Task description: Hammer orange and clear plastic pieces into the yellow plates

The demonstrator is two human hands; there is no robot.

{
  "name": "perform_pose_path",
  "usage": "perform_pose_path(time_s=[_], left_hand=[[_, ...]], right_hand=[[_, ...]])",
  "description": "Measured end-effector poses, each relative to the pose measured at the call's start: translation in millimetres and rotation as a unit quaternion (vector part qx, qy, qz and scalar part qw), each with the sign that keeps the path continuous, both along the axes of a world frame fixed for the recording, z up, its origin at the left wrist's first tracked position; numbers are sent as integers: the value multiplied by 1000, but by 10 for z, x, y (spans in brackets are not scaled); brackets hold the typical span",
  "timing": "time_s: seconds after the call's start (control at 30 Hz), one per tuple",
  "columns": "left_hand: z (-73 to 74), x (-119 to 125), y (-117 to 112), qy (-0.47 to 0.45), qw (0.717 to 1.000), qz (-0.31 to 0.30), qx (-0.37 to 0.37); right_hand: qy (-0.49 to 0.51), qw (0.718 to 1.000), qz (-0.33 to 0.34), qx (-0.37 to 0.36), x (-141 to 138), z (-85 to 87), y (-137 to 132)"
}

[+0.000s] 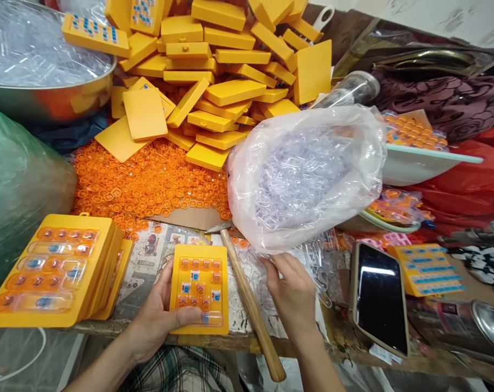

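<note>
My left hand [157, 318] grips a yellow plastic tray [200, 288] at its lower left corner, thumb across the bottom edge; the tray holds small orange and blue pieces under clear strips. My right hand [290, 291] reaches down into loose clear plastic strips [312, 258] just below a big clear bag [308, 174] full of the same strips; its fingers curl down and what they hold is hidden. A wooden-handled hammer [250, 305] lies between the two hands.
A stack of filled yellow trays [59, 267] sits at the left. Orange rings [148, 185] and a heap of empty yellow trays [222, 71] lie behind. A metal bowl [46, 98] stands far left, a phone [379, 296] and another filled tray [428, 269] at the right.
</note>
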State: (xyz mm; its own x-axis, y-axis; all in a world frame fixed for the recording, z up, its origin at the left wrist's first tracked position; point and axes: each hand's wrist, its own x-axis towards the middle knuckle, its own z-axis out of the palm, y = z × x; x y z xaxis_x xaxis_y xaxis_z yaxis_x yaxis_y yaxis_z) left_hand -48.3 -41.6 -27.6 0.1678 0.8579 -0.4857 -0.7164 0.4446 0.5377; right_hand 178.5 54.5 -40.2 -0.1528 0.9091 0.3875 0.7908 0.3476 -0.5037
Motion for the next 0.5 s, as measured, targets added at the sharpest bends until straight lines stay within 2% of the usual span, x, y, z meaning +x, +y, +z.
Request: perform_pose_path(time_s=[0.1, 0.23, 0.3, 0.4, 0.5], left_hand=[[-8, 14, 5, -20, 1000, 1, 3], [-51, 58, -1, -31, 999, 27, -29], [-74, 78, -5, -29, 997, 44, -52], [-105, 87, -5, -9, 997, 56, -57], [-129, 85, -10, 40, 997, 54, -32]], right_hand=[[39, 998, 38, 26, -100, 146, -163], [81, 983, 165, -17, -490, 312, -434], [82, 973, 217, -7, -678, 333, -501], [60, 969, 235, 43, -827, 305, -505], [64, 973, 217, 53, -851, 253, -487]])
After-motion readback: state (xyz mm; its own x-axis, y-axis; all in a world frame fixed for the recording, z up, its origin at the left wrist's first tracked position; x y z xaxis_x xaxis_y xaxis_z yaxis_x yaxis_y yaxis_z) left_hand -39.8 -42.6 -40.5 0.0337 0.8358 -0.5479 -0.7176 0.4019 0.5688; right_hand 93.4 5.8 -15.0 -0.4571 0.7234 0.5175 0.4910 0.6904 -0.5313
